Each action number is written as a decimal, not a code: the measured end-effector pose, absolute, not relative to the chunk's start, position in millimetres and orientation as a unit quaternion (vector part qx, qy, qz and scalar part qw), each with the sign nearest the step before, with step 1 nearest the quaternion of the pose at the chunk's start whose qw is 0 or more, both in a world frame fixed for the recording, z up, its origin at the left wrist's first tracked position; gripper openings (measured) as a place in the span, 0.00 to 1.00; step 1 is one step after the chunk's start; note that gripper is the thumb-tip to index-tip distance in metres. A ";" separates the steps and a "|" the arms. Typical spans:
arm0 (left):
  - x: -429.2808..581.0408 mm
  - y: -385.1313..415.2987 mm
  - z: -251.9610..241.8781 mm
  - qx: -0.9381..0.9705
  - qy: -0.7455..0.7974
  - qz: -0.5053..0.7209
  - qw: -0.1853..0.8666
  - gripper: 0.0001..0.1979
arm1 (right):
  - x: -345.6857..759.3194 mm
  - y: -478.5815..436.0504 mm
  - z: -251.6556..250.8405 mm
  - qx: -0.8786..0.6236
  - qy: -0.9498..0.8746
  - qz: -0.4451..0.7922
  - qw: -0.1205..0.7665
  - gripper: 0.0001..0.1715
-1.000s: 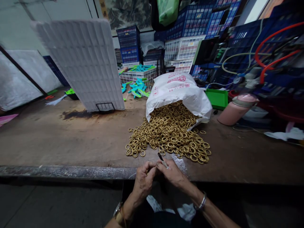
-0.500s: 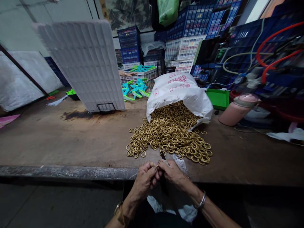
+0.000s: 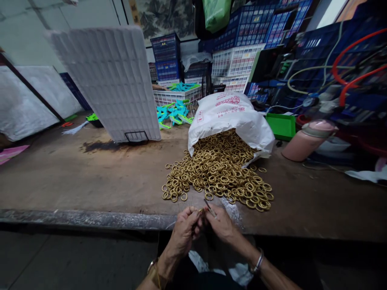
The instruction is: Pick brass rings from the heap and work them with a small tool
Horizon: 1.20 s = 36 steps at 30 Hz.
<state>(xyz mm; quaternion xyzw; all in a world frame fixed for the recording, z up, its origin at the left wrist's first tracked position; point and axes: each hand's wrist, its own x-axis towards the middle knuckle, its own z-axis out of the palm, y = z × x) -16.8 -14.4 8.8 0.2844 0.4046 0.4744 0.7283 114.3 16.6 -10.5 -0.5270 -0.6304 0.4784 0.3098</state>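
My left hand [image 3: 185, 227] is closed, its fingertips pinching a small gold ring [image 3: 201, 210] at the table's front edge. Close against it, my right hand [image 3: 221, 220] is closed around a thin knife-like tool [image 3: 210, 208], whose dark tip points up and to the left. Just beyond both hands spreads a heap of gold rings [image 3: 217, 173]. The rings spill from the mouth of a white sack [image 3: 226, 114] with red print. Where the fingertips meet, the details are dark and partly hidden.
A grey ribbed panel [image 3: 111, 80] stands on the wooden table [image 3: 75, 177] at the left. Behind are turquoise and green plastic pieces [image 3: 173, 112] and stacked crates [image 3: 237, 60]. To the right are a green tray [image 3: 281, 125] and a pink bottle [image 3: 310, 141].
The tool in my right hand has turned and now shows as a thinner line. The camera view has shifted slightly. Both hands remain together.
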 end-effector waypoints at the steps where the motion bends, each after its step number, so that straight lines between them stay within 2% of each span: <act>1: -16.4 -14.1 7.8 0.290 0.413 0.477 0.720 0.15 | 113.8 15.3 -9.9 -0.520 -0.662 0.450 0.297 0.12; 5: -15.2 -13.6 6.1 0.320 0.456 0.478 0.679 0.16 | 112.8 10.6 -4.3 -0.504 -0.742 0.367 0.245 0.09; 14: -15.7 -16.5 10.4 0.347 0.492 0.459 0.653 0.18 | 116.1 7.2 -3.4 -0.503 -0.807 0.266 0.155 0.13; 19: -19.3 -26.0 17.6 0.379 0.444 0.438 0.684 0.16 | 127.7 22.3 -10.1 -0.545 -0.817 0.156 0.107 0.13; 25: -21.1 -25.9 22.7 0.267 0.356 0.465 0.765 0.14 | 130.2 40.8 -8.3 -0.628 -0.761 0.067 0.148 0.07; 31: -23.9 -22.4 10.8 0.204 0.341 0.484 0.780 0.11 | 121.7 43.6 -4.7 -0.643 -0.757 0.040 0.107 0.08; 36: -27.0 -19.1 6.9 0.141 0.321 0.470 0.810 0.12 | 126.6 45.2 -10.1 -0.639 -0.757 0.058 0.123 0.06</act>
